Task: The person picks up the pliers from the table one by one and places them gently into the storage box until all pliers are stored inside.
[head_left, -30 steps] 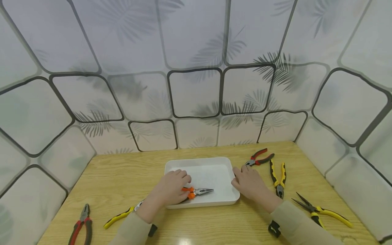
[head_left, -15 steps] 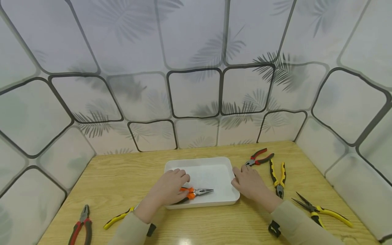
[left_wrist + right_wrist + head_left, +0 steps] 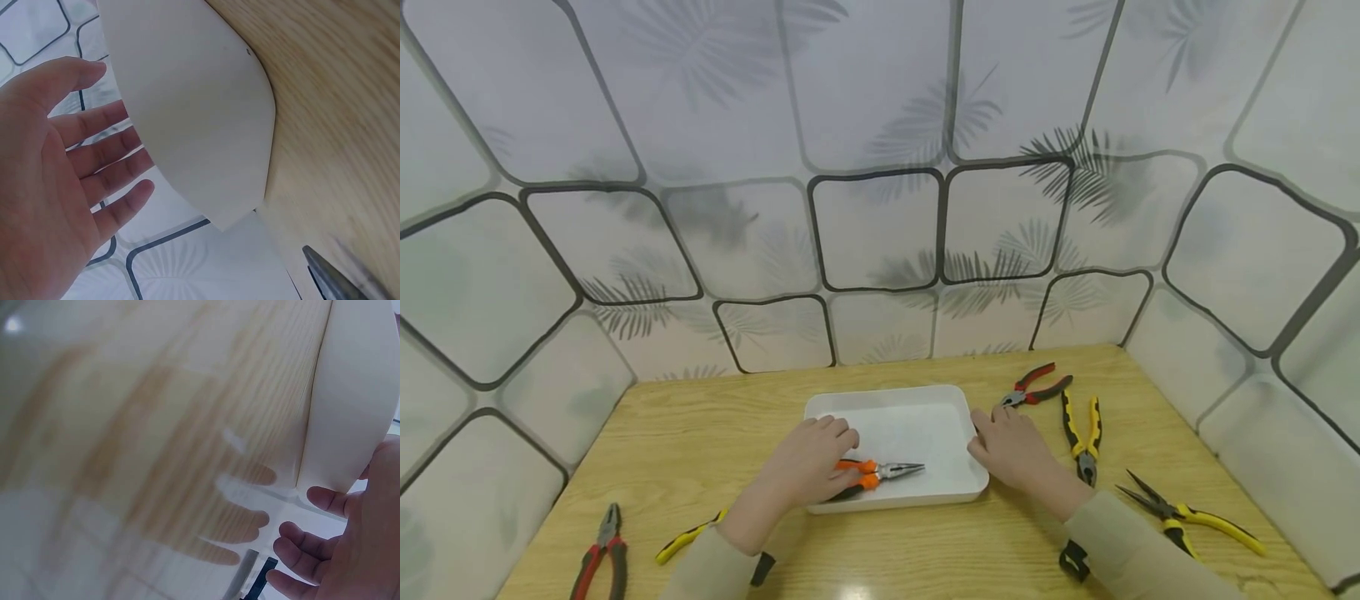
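Observation:
A white rectangular tray [image 3: 917, 412] lies at the middle of the wooden table. Inside it, long-nose pliers [image 3: 901, 470] with orange and black handles point right. My left hand [image 3: 811, 458] hovers over the tray's left end and overlaps the pliers' handles. In the left wrist view its fingers [image 3: 106, 153] are spread and gently bent, with nothing in the palm. Against the tray's right end, my right hand [image 3: 1015, 446] touches the wall with loosely bent fingers. The right wrist view shows a fingertip [image 3: 325, 500] right at the tray's lower corner.
At the right lie red-black pliers [image 3: 1037, 393], yellow-black pliers [image 3: 1086, 458] and long-nose yellow pliers [image 3: 1213, 522]. Red-black pliers [image 3: 604, 550] lie at the left front. Yellow-handled pliers [image 3: 688, 537] are partly hidden under my left forearm. Patterned cloth walls [image 3: 880, 225] surround the table.
My left hand has shifted slightly left, uncovering a little more of the orange pliers' handles. The right hand stays at the tray's right end, and the tray stays in place.

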